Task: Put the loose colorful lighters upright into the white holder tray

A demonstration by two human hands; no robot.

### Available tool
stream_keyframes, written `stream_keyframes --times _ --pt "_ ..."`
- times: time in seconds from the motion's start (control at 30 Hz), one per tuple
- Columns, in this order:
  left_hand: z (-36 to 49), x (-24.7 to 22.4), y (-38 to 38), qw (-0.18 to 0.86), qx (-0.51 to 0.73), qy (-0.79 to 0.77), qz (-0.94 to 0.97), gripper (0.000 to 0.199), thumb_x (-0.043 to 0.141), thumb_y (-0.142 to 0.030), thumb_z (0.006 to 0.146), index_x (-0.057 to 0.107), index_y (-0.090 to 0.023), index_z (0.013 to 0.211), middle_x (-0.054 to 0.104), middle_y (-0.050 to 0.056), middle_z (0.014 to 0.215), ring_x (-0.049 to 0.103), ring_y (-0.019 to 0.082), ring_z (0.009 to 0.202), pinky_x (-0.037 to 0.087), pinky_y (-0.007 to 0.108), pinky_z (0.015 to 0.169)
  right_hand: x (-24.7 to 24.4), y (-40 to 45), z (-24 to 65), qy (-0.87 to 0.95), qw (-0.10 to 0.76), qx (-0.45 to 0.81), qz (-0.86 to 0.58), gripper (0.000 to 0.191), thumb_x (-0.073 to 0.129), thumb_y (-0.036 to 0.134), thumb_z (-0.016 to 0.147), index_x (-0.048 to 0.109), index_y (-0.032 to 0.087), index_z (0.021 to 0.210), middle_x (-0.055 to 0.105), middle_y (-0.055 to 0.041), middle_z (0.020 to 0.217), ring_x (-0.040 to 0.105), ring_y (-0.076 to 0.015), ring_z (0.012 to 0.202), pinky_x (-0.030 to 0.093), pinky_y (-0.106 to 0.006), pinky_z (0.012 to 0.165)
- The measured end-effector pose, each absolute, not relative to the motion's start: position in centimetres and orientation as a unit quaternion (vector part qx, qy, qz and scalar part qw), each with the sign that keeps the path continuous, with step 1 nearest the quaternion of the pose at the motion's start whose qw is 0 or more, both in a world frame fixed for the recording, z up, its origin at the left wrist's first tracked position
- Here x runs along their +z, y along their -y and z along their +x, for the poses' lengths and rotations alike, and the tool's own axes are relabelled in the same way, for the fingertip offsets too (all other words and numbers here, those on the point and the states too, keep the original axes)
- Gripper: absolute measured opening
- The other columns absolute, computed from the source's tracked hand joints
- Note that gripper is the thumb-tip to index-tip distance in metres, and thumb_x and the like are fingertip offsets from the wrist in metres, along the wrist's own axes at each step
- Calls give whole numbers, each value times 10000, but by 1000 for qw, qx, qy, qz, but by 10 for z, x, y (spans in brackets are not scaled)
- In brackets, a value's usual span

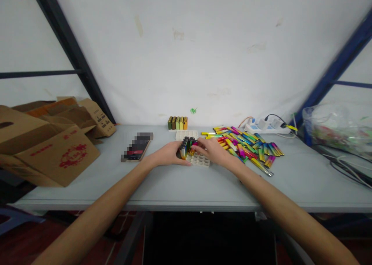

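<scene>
Mid-desk (pixel 174 183), upright lighters (pixel 183 150) fill the 9 o'clock side of the socketed tray (pixel 205 164), long axes vertical, dark tops up, seated so they probably can't tip. Left hand (pixel 167 154) half open, cupped round their outer side, likely bracing them. Right hand (pixel 217 152) curled in from 3 o'clock, fingertips at a pinkish lighter (pixel 194 143); can't tell if I grip it. Loose lighters (pixel 241 150) lie flat at 2 to 3 o'clock, many pointing 10-to-4, handy for my right

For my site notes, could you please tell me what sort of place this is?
Probably a small hand-packing workshop: shiny coloured pieces heaped beside a tray with holes, and cardboard boxes.
</scene>
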State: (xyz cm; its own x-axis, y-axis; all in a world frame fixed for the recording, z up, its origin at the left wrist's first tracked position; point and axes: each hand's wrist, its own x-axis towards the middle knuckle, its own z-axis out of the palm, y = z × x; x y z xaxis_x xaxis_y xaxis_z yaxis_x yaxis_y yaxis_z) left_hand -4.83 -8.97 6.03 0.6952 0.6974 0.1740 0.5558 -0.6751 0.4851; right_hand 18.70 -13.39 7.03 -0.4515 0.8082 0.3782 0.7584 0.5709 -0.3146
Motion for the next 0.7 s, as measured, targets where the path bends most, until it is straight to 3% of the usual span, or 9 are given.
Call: stream_keyframes --times 0.23,0.47,0.7 --pt "-49 60 89 202 174 -348 899 800 845 -644 650 649 -173 1266 730 107 1243 684 339 1111 518 413 1013 69 137 178 866 203 6 -457 206 585 330 1034 649 136 1006 732 -105 897 648 -182 768 366 -258 673" --pt "-50 58 87 194 172 -344 902 809 819 -683 662 642 -182 1272 725 109 1255 683 340 1120 507 432 1035 70 136 174 850 146 -34 -505 329 482 420 1069 614 133 1164 739 -150 1008 691 -241 888 431 -288 739" --pt "-51 55 83 189 169 -348 903 797 810 -705 657 644 -191 1243 717 109 1272 672 342 1153 506 424 1040 82 141 172 842 83 -26 -533 422 430 473 1074 650 129 1184 752 -158 990 711 -249 889 444 -284 727"
